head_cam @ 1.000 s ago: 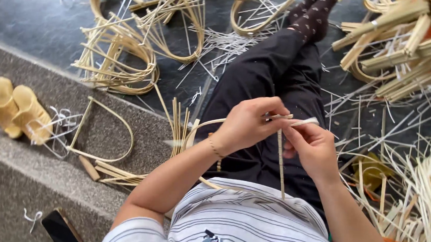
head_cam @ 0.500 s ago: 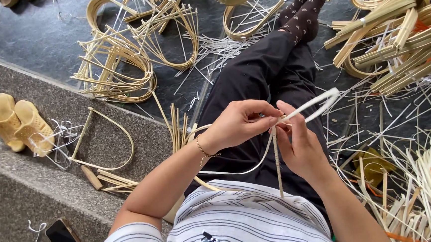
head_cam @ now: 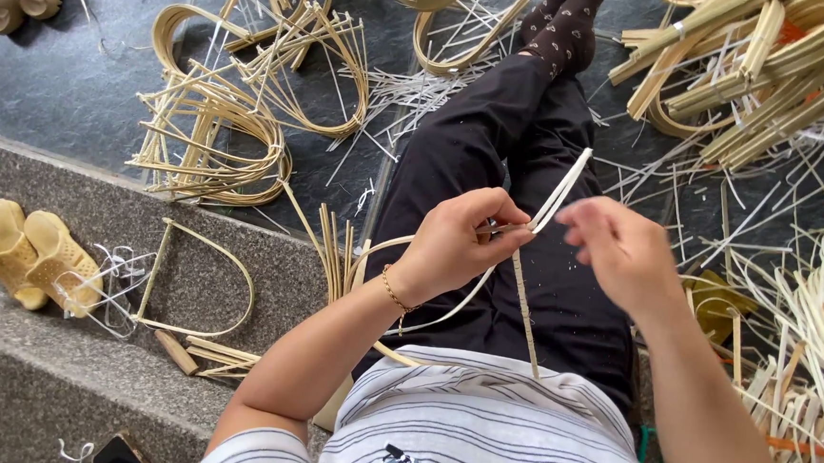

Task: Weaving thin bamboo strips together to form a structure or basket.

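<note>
My left hand (head_cam: pixel 464 239) pinches a thin pale bamboo strip (head_cam: pixel 559 195) over my lap, where the strip bends and its two ends point up to the right. A narrow bamboo stick (head_cam: pixel 524 310) hangs down from the same grip toward my striped shirt. A gold bracelet sits on that wrist. My right hand (head_cam: pixel 621 249) hovers just right of the strip, fingers spread, holding nothing. Both hands are above my black trousers (head_cam: pixel 494 141).
Curved bamboo frames (head_cam: pixel 214 124) lie on the dark floor at the left. Bundles of split bamboo (head_cam: pixel 765 72) pile up at the top right, and loose pale strips (head_cam: pixel 823 362) at the right. Yellow slippers (head_cam: pixel 34 251) rest on the grey stone step. A phone (head_cam: pixel 122 454) lies at the bottom left.
My right hand has let go of the strip and pulled away to the right. The strip's free ends now stick up to the right from my left hand.
</note>
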